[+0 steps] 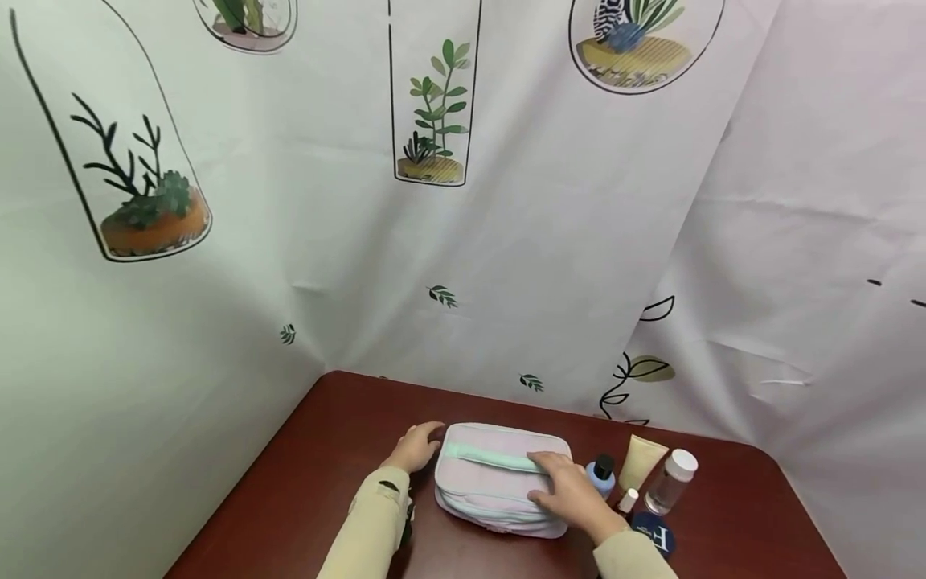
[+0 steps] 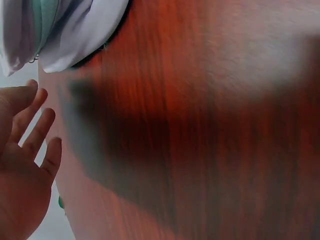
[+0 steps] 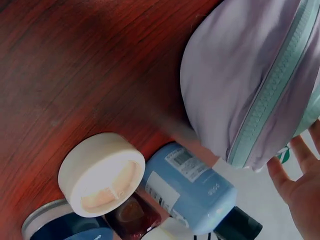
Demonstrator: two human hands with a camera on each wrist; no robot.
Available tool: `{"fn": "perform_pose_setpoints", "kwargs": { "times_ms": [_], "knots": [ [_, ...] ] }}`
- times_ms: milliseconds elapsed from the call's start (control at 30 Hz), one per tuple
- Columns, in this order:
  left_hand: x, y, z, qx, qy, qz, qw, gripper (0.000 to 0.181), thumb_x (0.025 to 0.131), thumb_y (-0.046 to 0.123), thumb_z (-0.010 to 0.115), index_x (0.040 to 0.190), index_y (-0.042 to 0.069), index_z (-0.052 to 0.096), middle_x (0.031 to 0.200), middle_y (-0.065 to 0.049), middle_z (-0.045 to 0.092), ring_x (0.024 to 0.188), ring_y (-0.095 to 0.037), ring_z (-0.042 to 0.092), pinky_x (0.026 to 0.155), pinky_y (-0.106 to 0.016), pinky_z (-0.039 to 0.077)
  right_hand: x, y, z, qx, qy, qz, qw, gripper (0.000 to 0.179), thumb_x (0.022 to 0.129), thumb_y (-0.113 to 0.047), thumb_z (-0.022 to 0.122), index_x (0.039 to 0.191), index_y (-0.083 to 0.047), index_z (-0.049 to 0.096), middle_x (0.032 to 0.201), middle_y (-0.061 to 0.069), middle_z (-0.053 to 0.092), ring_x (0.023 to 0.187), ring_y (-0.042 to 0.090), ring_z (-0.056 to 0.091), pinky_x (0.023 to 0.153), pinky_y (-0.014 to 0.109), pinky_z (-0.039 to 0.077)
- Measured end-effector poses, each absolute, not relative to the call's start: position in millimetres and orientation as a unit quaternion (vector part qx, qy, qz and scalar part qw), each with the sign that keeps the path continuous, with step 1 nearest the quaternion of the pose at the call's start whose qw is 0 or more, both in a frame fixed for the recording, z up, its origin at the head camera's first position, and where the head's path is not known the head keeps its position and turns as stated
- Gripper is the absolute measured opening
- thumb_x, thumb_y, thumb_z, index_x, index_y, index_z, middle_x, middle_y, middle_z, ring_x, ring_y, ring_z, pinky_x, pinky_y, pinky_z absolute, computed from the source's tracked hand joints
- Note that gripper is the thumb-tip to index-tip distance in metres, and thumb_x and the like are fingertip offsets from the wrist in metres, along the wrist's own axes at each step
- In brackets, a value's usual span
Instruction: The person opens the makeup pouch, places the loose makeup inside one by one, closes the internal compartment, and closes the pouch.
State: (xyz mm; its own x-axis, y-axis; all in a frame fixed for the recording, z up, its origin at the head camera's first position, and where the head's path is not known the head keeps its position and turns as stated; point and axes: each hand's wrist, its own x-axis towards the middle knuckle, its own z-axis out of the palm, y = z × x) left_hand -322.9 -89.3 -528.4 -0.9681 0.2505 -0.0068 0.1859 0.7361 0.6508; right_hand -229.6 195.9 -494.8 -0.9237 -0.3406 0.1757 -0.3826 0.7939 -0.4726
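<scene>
A pale pink-lilac zipped toiletry bag [image 1: 492, 487] lies on the table, with a mint-green carry handle [image 1: 499, 459] across its top. Its mint zipper [image 3: 272, 85] appears closed along the part seen in the right wrist view. Over the bag's right end is my right hand [image 1: 570, 492], fingers extended at the handle's right end and thumb toward the front. My left hand [image 1: 414, 448] is just off the bag's left side. In the left wrist view its fingers [image 2: 41, 131] are spread, holding nothing.
Right of the bag stand a blue bottle with a black cap [image 1: 600, 478], a cream tube [image 1: 640, 463], a clear white-capped bottle [image 1: 667, 489], a small white-capped bottle [image 1: 628, 502] and a dark blue round tin [image 1: 654, 532]. A white round container [image 3: 90, 170] is beside them. Printed cloth walls [image 1: 506, 305] border the table.
</scene>
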Motion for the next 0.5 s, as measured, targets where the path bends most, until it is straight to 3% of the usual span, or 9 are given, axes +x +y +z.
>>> {"fn": "perform_pose_setpoints", "kwargs": {
  "times_ms": [200, 500],
  "knots": [
    [-332.7, -85.6, -541.9, 0.153, 0.922, 0.342, 0.096, 0.034, 0.096, 0.011, 0.05, 0.129, 0.005, 0.052, 0.13, -0.021, 0.046, 0.121, -0.042, 0.037, 0.093, -0.058, 0.032, -229.3, 190.0, -503.0, 0.193, -0.952, 0.234, 0.045, 0.08, 0.062, -0.044, 0.082, 0.125, -0.003, 0.055, 0.114, 0.009, 0.056, 0.108, 0.033, 0.05, 0.082, 0.057, 0.038],
    [-354.4, -81.2, -547.3, 0.191, 0.885, 0.411, 0.109, 0.03, 0.098, 0.012, 0.045, 0.124, 0.005, 0.058, 0.123, -0.018, 0.055, 0.118, -0.041, 0.044, 0.092, -0.054, 0.038, -235.5, 185.5, -505.8, 0.188, -0.954, 0.224, 0.069, 0.078, 0.057, -0.037, 0.085, 0.122, -0.005, 0.057, 0.102, 0.002, 0.052, 0.099, 0.026, 0.049, 0.078, 0.054, 0.039]
  ]
}}
